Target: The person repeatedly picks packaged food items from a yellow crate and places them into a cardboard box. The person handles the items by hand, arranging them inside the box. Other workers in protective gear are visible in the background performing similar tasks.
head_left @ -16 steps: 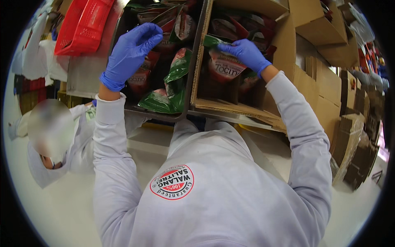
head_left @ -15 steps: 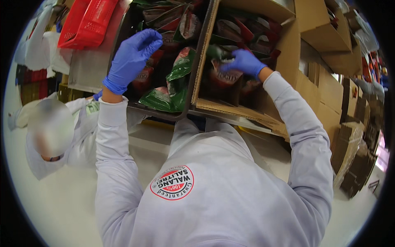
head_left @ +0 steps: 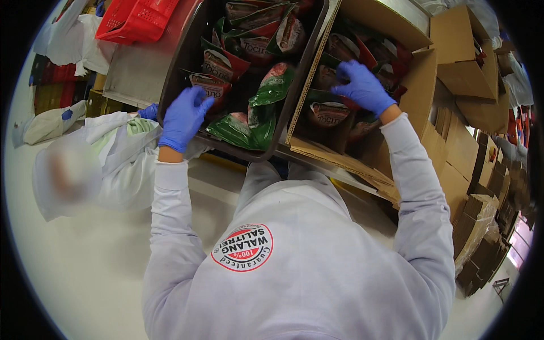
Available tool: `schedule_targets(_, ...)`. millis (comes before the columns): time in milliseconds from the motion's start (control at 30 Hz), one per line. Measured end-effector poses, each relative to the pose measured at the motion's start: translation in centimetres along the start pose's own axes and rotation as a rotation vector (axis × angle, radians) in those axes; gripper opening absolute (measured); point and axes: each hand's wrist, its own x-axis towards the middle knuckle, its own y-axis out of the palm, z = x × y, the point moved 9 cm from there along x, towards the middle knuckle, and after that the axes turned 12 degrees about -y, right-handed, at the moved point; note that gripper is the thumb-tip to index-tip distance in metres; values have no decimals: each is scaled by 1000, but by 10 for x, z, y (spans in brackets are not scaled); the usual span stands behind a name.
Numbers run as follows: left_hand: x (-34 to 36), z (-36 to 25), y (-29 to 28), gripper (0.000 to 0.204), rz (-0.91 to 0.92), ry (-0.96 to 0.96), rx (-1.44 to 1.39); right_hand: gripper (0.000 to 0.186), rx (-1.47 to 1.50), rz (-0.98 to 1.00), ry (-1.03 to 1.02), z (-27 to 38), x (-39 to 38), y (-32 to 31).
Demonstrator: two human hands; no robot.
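Both my hands wear blue gloves. My left hand (head_left: 184, 118) is at the near left side of a dark tray (head_left: 266, 153), fingers bent and thumb apart, beside a red-and-green pouch (head_left: 208, 85); I see nothing held in it. More such pouches stand in the tray, and green pouches (head_left: 232, 129) lie flat at its near end. To the right, my right hand (head_left: 365, 90) hovers open over an open cardboard carton (head_left: 334, 152) with upright pouches in rows. A pouch (head_left: 328, 113) stands in the carton's near left part, just below that hand.
A red perforated crate (head_left: 136, 21) sits at the far left by a metal surface (head_left: 136, 71). A co-worker in white (head_left: 122, 153) is close on my left. Further open cartons (head_left: 462, 56) and stacked cardboard (head_left: 479, 226) stand on the right.
My left hand has come down toward the tray's near left pouches. My right hand has let go of the pouch in the carton and lifted off to the far right of it. The view has shifted.
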Motion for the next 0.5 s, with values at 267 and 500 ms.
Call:
schedule_targets(267, -13, 56, 86, 55, 372, -171, 368, 26, 597, -305, -83, 165, 24, -37)
schedule_targets(500, 32, -24, 98, 57, 193, 367, 268, 34, 249, 53, 72, 213, 29, 110)
